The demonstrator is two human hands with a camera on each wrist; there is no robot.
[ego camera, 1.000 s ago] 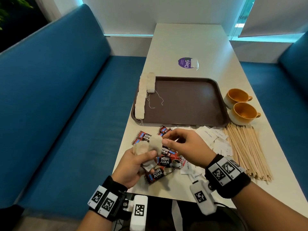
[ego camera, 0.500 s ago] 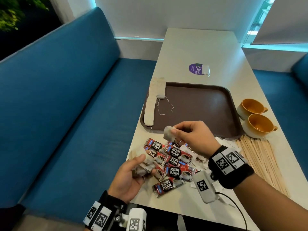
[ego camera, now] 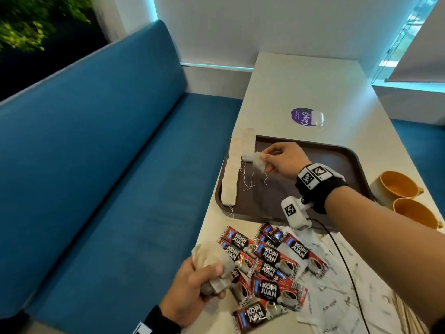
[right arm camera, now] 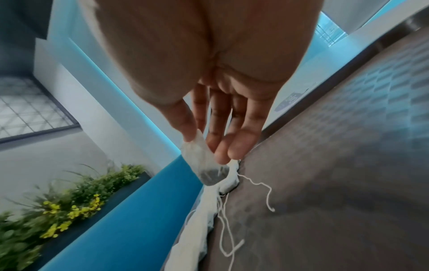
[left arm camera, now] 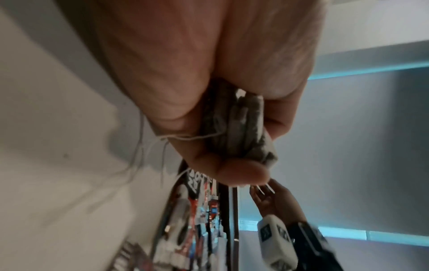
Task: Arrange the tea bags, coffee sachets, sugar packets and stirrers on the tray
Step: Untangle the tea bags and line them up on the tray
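My right hand (ego camera: 269, 157) pinches one tea bag (ego camera: 258, 162) (right arm camera: 204, 163) just above the brown tray (ego camera: 313, 165), beside the short second row of tea bags (ego camera: 248, 147). A long row of tea bags (ego camera: 231, 174) lies along the tray's left rim, strings trailing. My left hand (ego camera: 204, 280) grips a bunch of tea bags (ego camera: 212, 259) (left arm camera: 239, 128) at the table's near left edge. Red and black coffee sachets (ego camera: 269, 268) lie heaped in front of the tray, white sugar packets (ego camera: 337, 285) to their right. Only the ends of the wooden stirrers (ego camera: 407, 314) show at the lower right.
Two orange cups (ego camera: 399, 186) stand right of the tray. A purple round sticker (ego camera: 302, 116) with a clear slip sits on the white table (ego camera: 301, 80) beyond it. A blue bench (ego camera: 108, 153) runs along the table's left side. A cable hangs from my right wrist camera.
My right hand has carried one tea bag from the pile forward onto the tray's left part. The left hand stays near the table edge with its bunch.
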